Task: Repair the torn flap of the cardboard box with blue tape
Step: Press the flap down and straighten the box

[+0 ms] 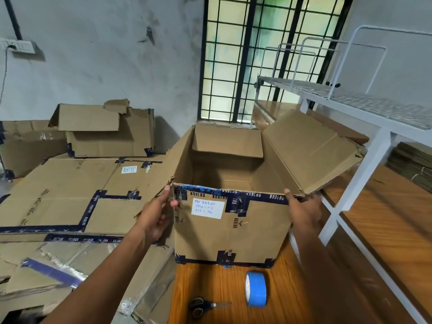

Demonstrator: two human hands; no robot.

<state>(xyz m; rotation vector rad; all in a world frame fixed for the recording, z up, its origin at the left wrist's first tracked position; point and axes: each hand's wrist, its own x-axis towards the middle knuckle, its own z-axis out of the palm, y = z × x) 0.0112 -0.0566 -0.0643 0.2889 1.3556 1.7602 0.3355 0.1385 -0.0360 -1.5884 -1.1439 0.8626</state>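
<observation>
Two hands hold the open brown cardboard box [231, 225] on the wooden floor: left hand [156, 216] pinching its torn near-left corner, right hand [301, 206] gripping the near-right corner; blue tape roll [256, 288] stands just before it

Both hands [156, 213] on open box [233, 232]

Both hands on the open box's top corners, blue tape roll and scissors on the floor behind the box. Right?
Not quite. The head view shows the blue tape roll and scissors on the floor in front of the box, on the person's side, not behind it. The rest holds: left hand and right hand are at the box's near top corners.
</observation>
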